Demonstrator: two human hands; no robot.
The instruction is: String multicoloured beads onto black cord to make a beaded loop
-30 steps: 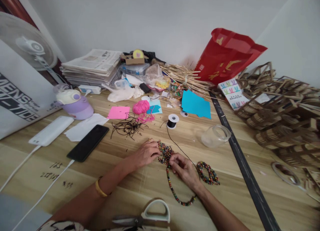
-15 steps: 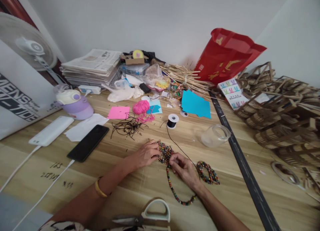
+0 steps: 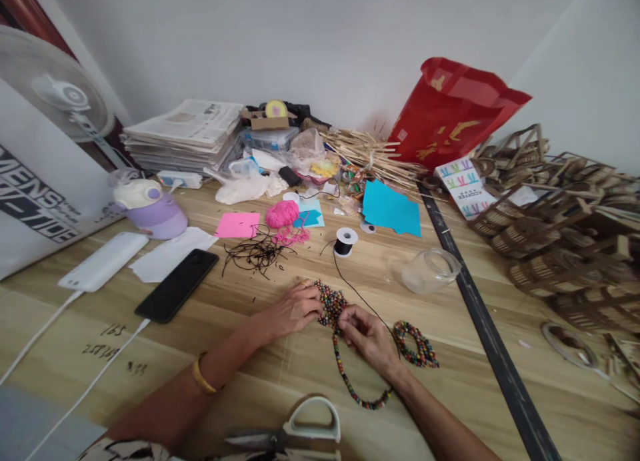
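Note:
A pile of small multicoloured beads point(image 3: 331, 302) lies on the wooden table between my hands. My left hand point(image 3: 295, 309) rests at its left side, fingers loosely bent and touching the edge beads. My right hand point(image 3: 369, 334) is closed in a pinch at the pile's right side, on the upper end of a beaded string point(image 3: 345, 381). That string loops down towards me and passes under my right wrist. What lies right between the fingertips is hidden. Black cord runs from a white spool point(image 3: 345, 242) to behind my right hand. A coiled bead strand point(image 3: 416, 345) lies to its right.
Scissors point(image 3: 295, 429) lie near the front edge. A glass jar point(image 3: 431, 271) is tipped at the right, before a black strip and woven baskets point(image 3: 550, 248). Black cord scraps point(image 3: 255, 253), pink yarn point(image 3: 282, 214) and a phone point(image 3: 177, 286) lie to the left.

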